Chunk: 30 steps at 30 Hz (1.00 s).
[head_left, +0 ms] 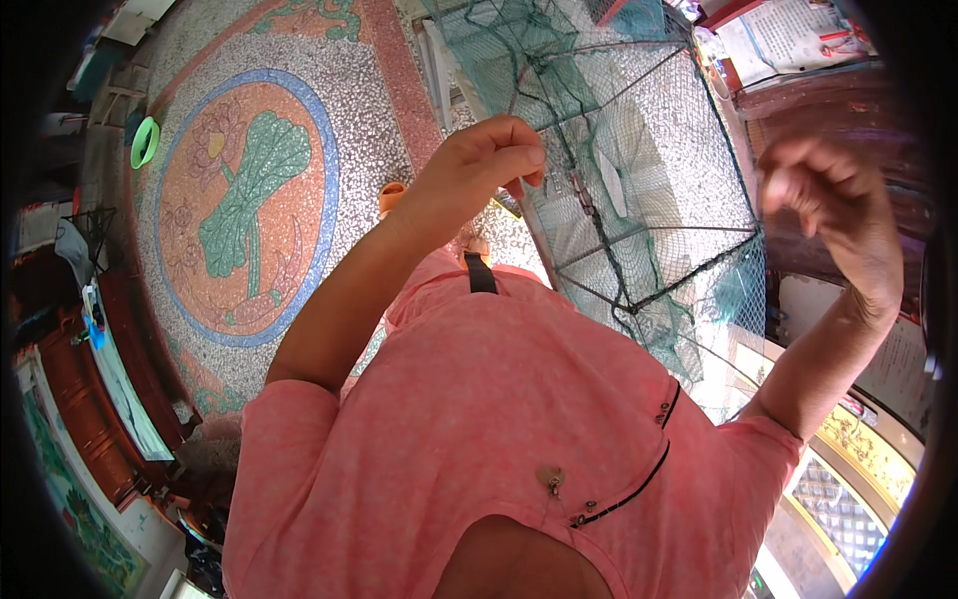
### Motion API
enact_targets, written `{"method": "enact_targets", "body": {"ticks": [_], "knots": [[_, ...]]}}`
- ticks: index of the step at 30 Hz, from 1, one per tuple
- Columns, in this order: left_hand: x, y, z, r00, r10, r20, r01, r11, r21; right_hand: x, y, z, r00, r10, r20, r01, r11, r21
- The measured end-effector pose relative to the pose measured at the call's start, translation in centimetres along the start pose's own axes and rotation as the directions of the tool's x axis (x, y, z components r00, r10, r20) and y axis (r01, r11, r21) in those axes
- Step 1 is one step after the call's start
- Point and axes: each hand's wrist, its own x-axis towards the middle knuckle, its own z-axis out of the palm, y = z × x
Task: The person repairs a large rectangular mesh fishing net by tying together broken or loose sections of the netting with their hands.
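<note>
A green mesh net trap [689, 155] with dark rods and cords spreads in front of me, reaching to the far right. At its left edge my left hand [489, 165] is raised, thumb and fingers pinched together. Whatever that pinch may hold is too small to make out. My right hand [833, 205] is lifted beyond the trap's right edge, fingers curled in toward the thumb and slightly blurred. Anything within it is hidden. A dark knotted cord [587, 205] runs down through the mesh between my hands.
To the left, the speckled floor [364, 95] bears a round lotus inlay [261, 150]. A green basin [145, 143] stands at far left, above dark wooden furniture [90, 399]. Papers [783, 40] and red items lie at the upper right. An orange slipper [392, 197] shows past my left forearm.
</note>
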Motion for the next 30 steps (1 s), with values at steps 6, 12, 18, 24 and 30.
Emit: {"method": "enact_targets", "body": {"ticks": [6,12,18,24,30], "knots": [[0.9,-0.6,0.6,1.000,0.021,0.018,-0.016,0.977,-0.212,0.6,7.0,-1.5,0.915,0.239,-0.326,-0.224,0.971,0.084],[1.5,-1.6,-0.4,0.999,-0.032,0.027,0.040,0.923,-0.383,0.1,3.6,3.4,0.787,-0.342,-0.514,0.454,0.885,0.105],[0.7,-2.0,-0.3,0.996,-0.086,-0.016,0.075,0.931,-0.358,3.5,3.0,9.5,0.886,-0.440,-0.147,0.400,0.884,-0.242],[0.4,-2.5,0.7,0.995,-0.087,-0.055,0.067,0.953,-0.297,5.5,4.7,11.0,0.905,-0.399,-0.147,0.341,0.889,-0.306],[0.1,-2.9,1.3,0.994,-0.034,-0.107,0.013,0.982,-0.189,6.3,4.9,12.0,0.896,-0.429,-0.116,0.394,0.888,-0.237]]}}
